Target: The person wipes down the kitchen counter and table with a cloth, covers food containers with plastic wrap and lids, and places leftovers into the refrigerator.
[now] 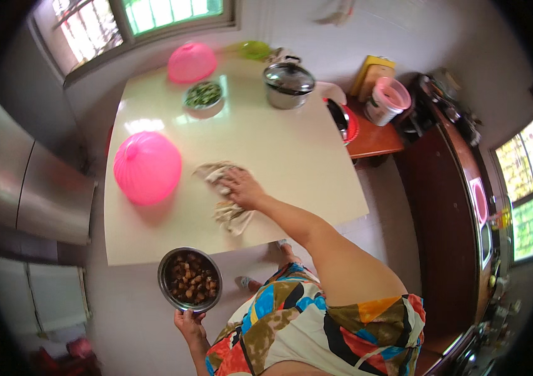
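Observation:
My left hand (190, 323) grips the near rim of a steel bowl (162, 287), holding it out in front of the table's near edge. Inside the bowl are browned chunks of food (191, 281), possibly cooked meat. On the white tabletop (285, 155), my right hand (242, 187) presses down on a crumpled beige cloth (233, 218), its fingers spread over the fabric. To the left of the cloth sits a pink dome-shaped cover (147, 168); what lies beneath it cannot be seen.
Toward the table's far side stand a bowl of chopped greens (203, 95), another pink cover (193, 63), a green dish (254, 50) and a lidded pot (289, 85). A red-brown side table (374, 141) holds a white bucket (384, 103). Dark cabinets (445, 225) run along the right.

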Demonstrator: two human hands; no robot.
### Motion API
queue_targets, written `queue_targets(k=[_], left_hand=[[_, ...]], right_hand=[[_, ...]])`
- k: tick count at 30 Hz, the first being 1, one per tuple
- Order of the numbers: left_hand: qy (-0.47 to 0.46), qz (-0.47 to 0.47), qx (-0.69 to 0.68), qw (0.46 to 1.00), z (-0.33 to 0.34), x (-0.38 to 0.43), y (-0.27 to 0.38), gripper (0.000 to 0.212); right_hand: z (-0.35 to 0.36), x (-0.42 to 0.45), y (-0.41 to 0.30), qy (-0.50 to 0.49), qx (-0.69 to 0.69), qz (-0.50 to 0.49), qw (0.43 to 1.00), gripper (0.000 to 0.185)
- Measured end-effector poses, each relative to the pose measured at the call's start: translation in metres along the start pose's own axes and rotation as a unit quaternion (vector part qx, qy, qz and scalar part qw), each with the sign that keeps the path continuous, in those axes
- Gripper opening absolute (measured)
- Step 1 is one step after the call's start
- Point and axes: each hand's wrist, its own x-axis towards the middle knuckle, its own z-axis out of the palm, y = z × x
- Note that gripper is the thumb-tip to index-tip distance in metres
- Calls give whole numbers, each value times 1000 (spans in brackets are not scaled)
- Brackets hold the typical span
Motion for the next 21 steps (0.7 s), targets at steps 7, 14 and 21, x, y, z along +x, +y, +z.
queue_targets(k=[7,14,21], left_hand=[[-95,-25,8,995,46,-35,45,17],[-63,-15,27,998,159,-106,44,17],[-48,21,22,998,226,-66,10,12]], right_hand=[[-121,-180,61,77,-43,317,944,58],[-203,-299,46,27,32,213,976,83],[-209,-364,47,72,103,86,988,58]])
